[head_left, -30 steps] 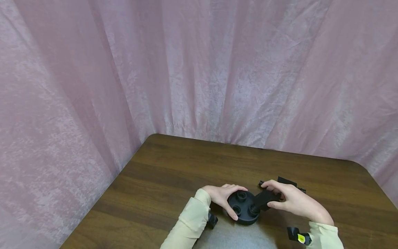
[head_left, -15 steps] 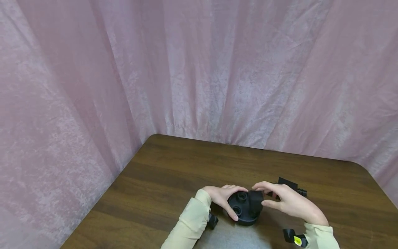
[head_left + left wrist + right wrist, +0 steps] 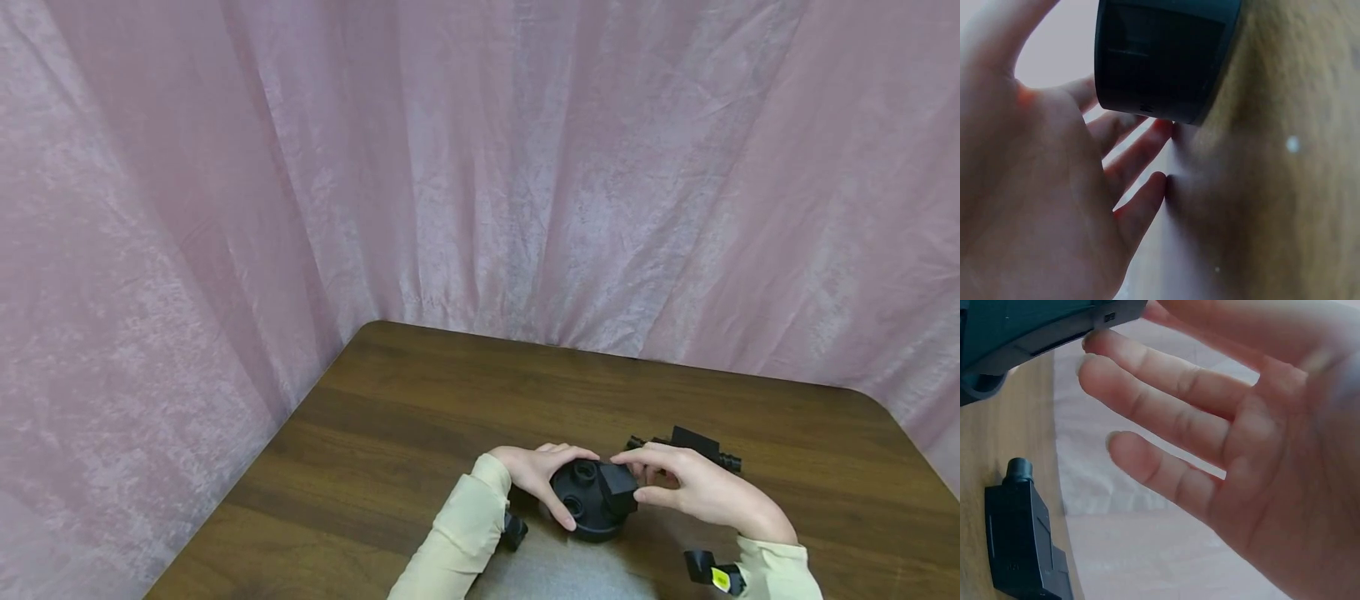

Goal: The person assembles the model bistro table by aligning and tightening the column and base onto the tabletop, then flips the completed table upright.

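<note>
A round black base (image 3: 588,500) with raised round sockets on top stands on the table. My left hand (image 3: 536,477) grips its left side, thumb at the front and fingers at the back. In the left wrist view, the base's curved side wall (image 3: 1154,62) lies against the fingers. A blocky black piece (image 3: 618,483) sits over the right part of the base, hiding what is under it. My right hand (image 3: 701,485) pinches this piece between thumb and fingers. The right wrist view shows the piece's edge (image 3: 1054,336) at the fingertips, with the lower fingers apart from it.
Behind my right hand lies another black piece (image 3: 694,442) with short cylindrical ends, also seen as a dark block (image 3: 1016,537) in the right wrist view. The wooden table (image 3: 420,392) ends at a pink curtain (image 3: 480,208).
My right hand has moved left, bringing the blocky piece from a tilt at the base's right side to over the base, then turning it slightly. The left hand has stayed on the base.
</note>
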Action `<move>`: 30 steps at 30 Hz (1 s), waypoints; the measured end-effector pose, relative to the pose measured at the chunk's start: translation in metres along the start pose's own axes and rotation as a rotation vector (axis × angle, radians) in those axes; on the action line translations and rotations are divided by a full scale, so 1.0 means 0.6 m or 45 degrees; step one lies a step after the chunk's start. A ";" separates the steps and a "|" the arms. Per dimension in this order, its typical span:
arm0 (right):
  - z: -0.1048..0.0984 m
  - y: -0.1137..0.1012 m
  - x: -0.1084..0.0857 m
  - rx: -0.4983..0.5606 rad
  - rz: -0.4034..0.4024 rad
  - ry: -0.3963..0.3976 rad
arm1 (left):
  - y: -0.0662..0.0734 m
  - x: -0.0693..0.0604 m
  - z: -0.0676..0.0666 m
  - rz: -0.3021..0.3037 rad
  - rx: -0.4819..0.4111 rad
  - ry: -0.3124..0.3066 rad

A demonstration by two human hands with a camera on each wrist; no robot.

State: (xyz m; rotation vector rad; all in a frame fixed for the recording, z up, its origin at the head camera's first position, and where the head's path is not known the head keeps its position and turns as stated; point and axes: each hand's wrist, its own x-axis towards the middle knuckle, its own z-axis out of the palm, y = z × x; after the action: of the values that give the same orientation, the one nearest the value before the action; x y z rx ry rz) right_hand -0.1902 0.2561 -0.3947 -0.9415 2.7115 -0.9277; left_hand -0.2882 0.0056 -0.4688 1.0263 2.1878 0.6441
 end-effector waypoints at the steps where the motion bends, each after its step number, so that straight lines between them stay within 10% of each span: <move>1: -0.001 0.001 -0.001 -0.007 0.006 0.008 | 0.000 0.001 0.000 0.001 0.004 0.000; 30: 0.005 0.016 0.006 -0.034 0.092 0.055 | 0.002 0.002 0.000 -0.004 0.012 0.011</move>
State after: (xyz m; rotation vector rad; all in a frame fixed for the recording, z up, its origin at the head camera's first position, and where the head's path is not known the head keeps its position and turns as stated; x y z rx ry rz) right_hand -0.1972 0.2584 -0.4028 -0.8315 2.7802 -0.9107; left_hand -0.2881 0.0074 -0.4684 1.0267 2.2010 0.6389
